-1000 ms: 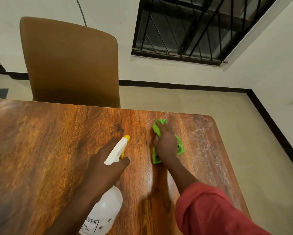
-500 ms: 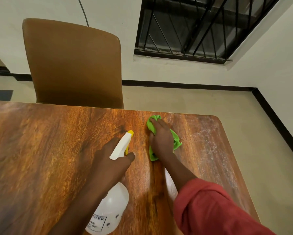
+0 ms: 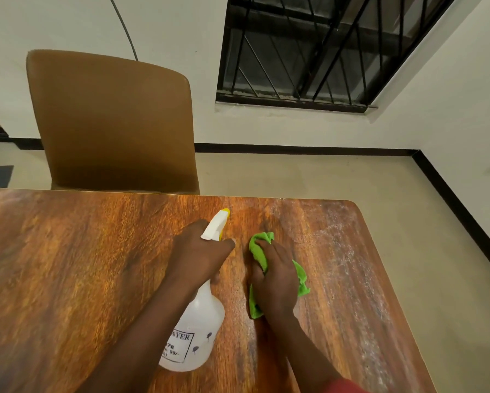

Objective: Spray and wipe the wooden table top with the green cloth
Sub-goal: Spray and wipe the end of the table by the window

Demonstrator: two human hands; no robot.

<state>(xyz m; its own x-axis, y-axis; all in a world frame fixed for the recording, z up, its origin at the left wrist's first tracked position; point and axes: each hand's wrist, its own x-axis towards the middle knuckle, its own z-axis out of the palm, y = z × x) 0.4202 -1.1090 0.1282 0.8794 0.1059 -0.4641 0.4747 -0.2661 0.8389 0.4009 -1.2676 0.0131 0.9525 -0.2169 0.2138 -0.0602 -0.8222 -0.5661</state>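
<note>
Wiping is the step in hand. You are pressing the green cloth [image 3: 259, 246] onto the wooden table top [image 3: 68, 265] with your right hand [image 3: 277, 282], fingers curling over the bunched fabric. The cloth is lying toward the far right of the surface, just beside your other hand. Your left hand [image 3: 198, 251] is gripping the neck of the spray bottle [image 3: 199, 327], tilting it so the yellow-tipped nozzle is pointing at the far edge, where the chair [image 3: 113, 123] is standing. Whether the bottle's base is touching the wood, I cannot tell.

A pale, streaky film [image 3: 348, 251] is showing on the strip to the right of the cloth, running toward the near edge, so that area is probably waiting for attention. The next move is likely calling for you to carry the cloth rightward across that film in firm, overlapping strokes, spreading it flatter for more contact. If the film is resisting, you are probably needing a fresh spray there first, aiming clear of your wiping hand.
</note>
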